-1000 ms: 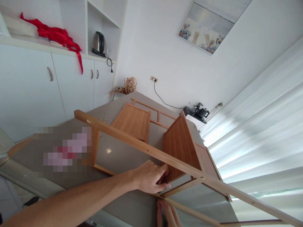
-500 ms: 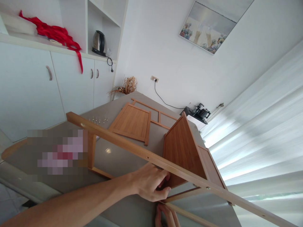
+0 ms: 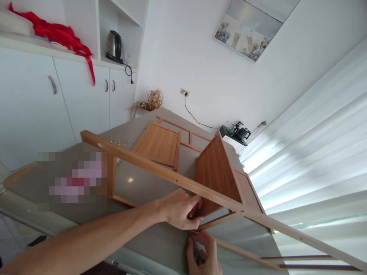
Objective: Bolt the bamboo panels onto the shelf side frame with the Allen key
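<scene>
My left hand [image 3: 183, 209] reaches in from the lower left, its fingers curled at the near lower corner of a slatted wooden panel [image 3: 216, 173] that stands tilted within a wooden frame. The frame's long rail [image 3: 160, 172] runs diagonally above that hand. Just below, my right hand [image 3: 204, 252] is closed in a pinch at the end of a lower wooden bar [image 3: 241, 250]. Something small and dark seems to lie within its curled fingers, too hidden to name. The fingertips of both hands are close together.
Another slatted panel [image 3: 157, 143] and a ladder-like wooden frame [image 3: 190, 135] lie on the grey table [image 3: 137, 225]. Several small metal fasteners [image 3: 119, 142] stand near its far left edge. A blurred patch [image 3: 74, 181] hides the left part. Beyond are cabinets with a kettle [image 3: 114, 46] and a curtain [image 3: 315, 152].
My right hand has risen further into view, and its fingers now form a pinch by the bar. The left hand keeps its place at the panel. The whole view has shifted slightly.
</scene>
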Tool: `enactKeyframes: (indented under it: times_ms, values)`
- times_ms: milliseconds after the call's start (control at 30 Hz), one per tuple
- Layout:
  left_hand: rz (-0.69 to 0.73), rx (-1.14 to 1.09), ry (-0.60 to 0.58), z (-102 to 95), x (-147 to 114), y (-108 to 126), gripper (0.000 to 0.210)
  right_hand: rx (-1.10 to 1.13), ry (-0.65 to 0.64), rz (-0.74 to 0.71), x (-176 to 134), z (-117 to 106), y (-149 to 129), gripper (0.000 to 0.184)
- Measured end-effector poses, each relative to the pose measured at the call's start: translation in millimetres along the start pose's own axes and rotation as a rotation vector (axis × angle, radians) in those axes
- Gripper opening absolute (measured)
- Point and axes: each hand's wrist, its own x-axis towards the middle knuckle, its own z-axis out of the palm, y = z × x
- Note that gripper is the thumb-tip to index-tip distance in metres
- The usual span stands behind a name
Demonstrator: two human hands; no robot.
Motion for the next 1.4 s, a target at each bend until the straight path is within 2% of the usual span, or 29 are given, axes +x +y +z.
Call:
enactKeyframes:
  times_ms: [167,267,433,533,667,800,1133,1400]
  values:
    - [-0.005,-0.004,-0.054,-2.2,0,1,0.032,0.026,-0.053,0.044,3,-6,-4,0.047]
    - [-0.014,0.005,-0.113,-6.6,-1,1,0.04,0.039,-0.085,-0.007,6,-8,0,0.049]
    - [-0.061,0.08,-0.213,-11.1,-4,-2,0.049,0.027,-0.234,-0.126,16,-14,5,0.034]
    - [-0.09,0.148,-0.251,-7.3,-6,-2,0.045,0.028,-0.291,-0.08,21,-16,-1,0.027]
    - [-0.14,0.224,-0.257,-2.5,-10,6,0.036,0.027,-0.346,-0.003,24,-18,-14,0.015]
    - [-0.175,0.278,-0.256,-1.8,-11,12,0.037,0.053,-0.356,0.027,25,-19,-20,0.01]
    - [-0.144,0.269,-0.255,1.1,-11,9,0.033,0.097,-0.406,0.03,27,-25,-22,0.014]
    - [-0.103,0.269,-0.261,-0.2,-10,7,0.032,0.123,-0.39,-0.003,26,-25,-17,0.016]
